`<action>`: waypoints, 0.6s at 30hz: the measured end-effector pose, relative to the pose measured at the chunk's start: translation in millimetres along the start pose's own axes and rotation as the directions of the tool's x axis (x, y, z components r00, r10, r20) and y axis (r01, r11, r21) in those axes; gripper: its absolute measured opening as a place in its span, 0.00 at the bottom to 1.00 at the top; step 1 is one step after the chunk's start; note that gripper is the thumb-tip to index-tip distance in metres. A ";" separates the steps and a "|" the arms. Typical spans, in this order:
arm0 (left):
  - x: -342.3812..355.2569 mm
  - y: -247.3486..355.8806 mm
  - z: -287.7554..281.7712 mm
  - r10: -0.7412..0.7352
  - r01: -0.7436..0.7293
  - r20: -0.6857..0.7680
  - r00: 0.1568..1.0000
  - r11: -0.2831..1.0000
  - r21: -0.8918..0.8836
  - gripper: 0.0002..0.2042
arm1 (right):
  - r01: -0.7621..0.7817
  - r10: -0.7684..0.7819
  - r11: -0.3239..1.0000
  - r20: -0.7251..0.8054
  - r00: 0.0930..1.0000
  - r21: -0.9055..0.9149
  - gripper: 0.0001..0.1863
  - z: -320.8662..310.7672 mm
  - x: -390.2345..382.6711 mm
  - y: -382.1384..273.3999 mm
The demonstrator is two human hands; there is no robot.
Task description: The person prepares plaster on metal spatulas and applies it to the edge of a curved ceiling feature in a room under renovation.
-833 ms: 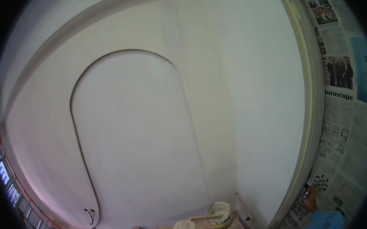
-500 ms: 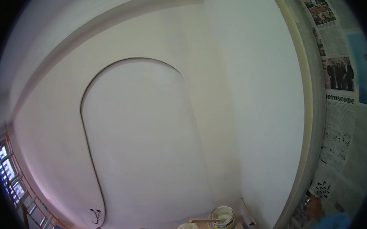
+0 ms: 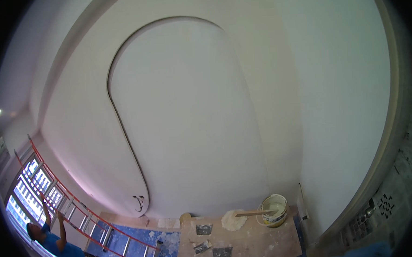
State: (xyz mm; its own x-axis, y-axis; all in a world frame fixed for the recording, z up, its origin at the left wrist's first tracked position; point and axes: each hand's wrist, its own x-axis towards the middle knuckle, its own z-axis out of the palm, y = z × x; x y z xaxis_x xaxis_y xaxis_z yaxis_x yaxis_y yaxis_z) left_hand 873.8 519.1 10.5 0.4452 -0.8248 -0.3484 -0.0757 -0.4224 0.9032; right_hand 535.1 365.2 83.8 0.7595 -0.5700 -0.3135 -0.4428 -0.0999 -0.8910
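Observation:
Neither of my hands shows. A blue sleeve [image 3: 373,251], apparently my right arm's, lies along the lower right edge; the hand itself is out of sight. Just above it, a metal door handle [image 3: 368,210] sticks out beside the newspaper covering [image 3: 395,183]. Beyond, a work board [image 3: 249,247] spattered with pale compound lies on the floor. An open bucket [image 3: 274,211] of white compound stands at its far right, with a wooden stick [image 3: 254,213] across the rim. A white mound [image 3: 233,221] sits next to the bucket, and dark flat pieces [image 3: 222,253] lie on the board.
At lower left another person [image 3: 65,247] in a blue shirt grips a red-railed ladder [image 3: 87,214] near the window [image 3: 39,193]. Blue floor sheeting [image 3: 132,237] spreads beneath. The pale wall [image 3: 191,110] carries an arched dark groove [image 3: 127,132].
My view has shifted left and downward, bringing the person, ladder and more of the board into sight. The hand formerly at the door handle has gone from view, leaving the handle uncovered.

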 end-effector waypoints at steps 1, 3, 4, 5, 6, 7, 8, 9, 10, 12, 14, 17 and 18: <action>-6.1 -11.0 -1.1 -0.036 0.036 -0.013 0.999 0.999 -0.007 0.16 | -0.012 0.009 0.999 0.095 0.995 0.030 0.18 11.5 8.6 7.7; -21.2 -32.2 -1.0 -0.104 0.103 -0.027 0.994 0.994 -0.023 0.16 | -0.060 0.040 0.996 0.250 0.967 0.073 0.17 31.0 16.9 25.8; -33.0 -44.2 -1.5 -0.144 0.143 -0.039 0.989 0.989 -0.031 0.16 | -0.086 0.053 0.992 0.319 0.946 0.091 0.17 40.5 18.8 36.3; -46.2 -54.7 -1.2 -0.175 0.173 -0.047 0.983 0.984 -0.038 0.16 | -0.115 0.066 0.987 0.377 0.924 0.108 0.16 48.5 17.5 47.6; -57.8 -63.5 -0.8 -0.204 0.202 -0.057 0.977 0.979 -0.043 0.17 | -0.154 0.089 0.980 0.420 0.903 0.123 0.16 53.1 13.1 61.1; -73.4 -71.2 -1.5 -0.231 0.228 -0.070 0.970 0.973 -0.046 0.17 | -0.189 0.107 0.972 0.457 0.883 0.137 0.15 58.5 8.2 71.3; -89.4 -83.6 1.0 -0.261 0.257 -0.076 0.962 0.965 -0.058 0.17 | -0.248 0.154 0.958 0.475 0.866 0.142 0.15 60.1 -1.9 89.6; -103.8 -92.4 2.3 -0.284 0.279 -0.080 0.956 0.958 -0.065 0.17 | -0.307 0.203 0.940 0.479 0.854 0.149 0.14 56.8 -15.9 107.6; -120.9 -106.0 5.9 -0.315 0.310 -0.076 0.946 0.948 -0.075 0.17 | -0.384 0.270 0.909 0.474 0.838 0.160 0.14 51.8 -34.1 133.5; -150.9 -128.6 17.3 -0.358 0.352 -0.056 0.932 0.931 -0.093 0.18 | -0.492 0.398 0.857 0.407 0.822 0.156 0.13 31.9 -71.7 182.8; -181.6 -145.6 24.9 -0.377 0.371 -0.052 0.925 0.923 -0.099 0.18 | -0.451 0.421 0.890 0.260 0.869 0.069 0.11 25.8 -82.1 199.4; -221.1 -158.9 31.8 -0.417 0.410 -0.038 0.908 0.904 -0.121 0.19 | -0.465 0.460 0.880 0.073 0.885 0.094 0.13 14.3 -71.2 178.8; -227.8 -162.4 34.9 -0.417 0.411 -0.023 0.909 0.903 -0.126 0.19 | -0.552 0.551 0.779 0.097 0.829 0.296 0.15 9.2 -65.9 179.0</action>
State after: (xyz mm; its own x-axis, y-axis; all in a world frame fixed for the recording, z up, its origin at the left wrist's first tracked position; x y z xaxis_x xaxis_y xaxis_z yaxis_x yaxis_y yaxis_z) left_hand 753.6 762.5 -65.5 0.4571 -0.5648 -0.6871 0.2273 -0.6726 0.7042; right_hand 410.1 392.3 -58.0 0.4321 -0.4483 -0.7825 -0.6235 0.4783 -0.6184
